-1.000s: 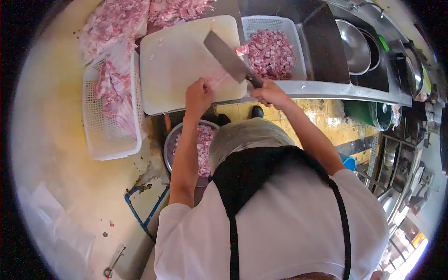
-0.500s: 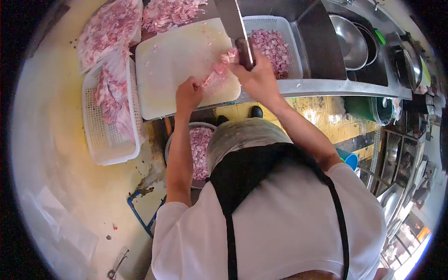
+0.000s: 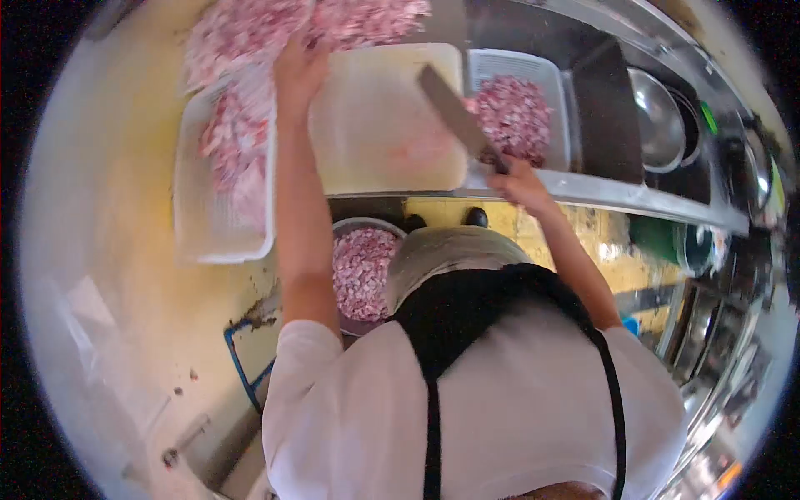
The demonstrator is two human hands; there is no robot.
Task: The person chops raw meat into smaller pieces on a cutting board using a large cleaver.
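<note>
My right hand is wrapped round the handle of a cleaver. The broad blade points up and left, over the right edge of a white cutting board. Beyond the board's far left corner, my left hand reaches to the heap of cut raw meat; motion blurs its fingers against the meat. A faint pink smear marks the board's right half. Right of the blade, a white basket holds diced meat.
Larger meat pieces lie in a white perforated basket left of the board. Below the counter edge, a round tub holds more diced meat. Metal bowls sit at the right, and a blue frame stands lower left.
My left hand has left the board and moved up and left to the meat heap. My right hand has shifted right, and the cleaver now slants leftward. The meat strip is off the board.
</note>
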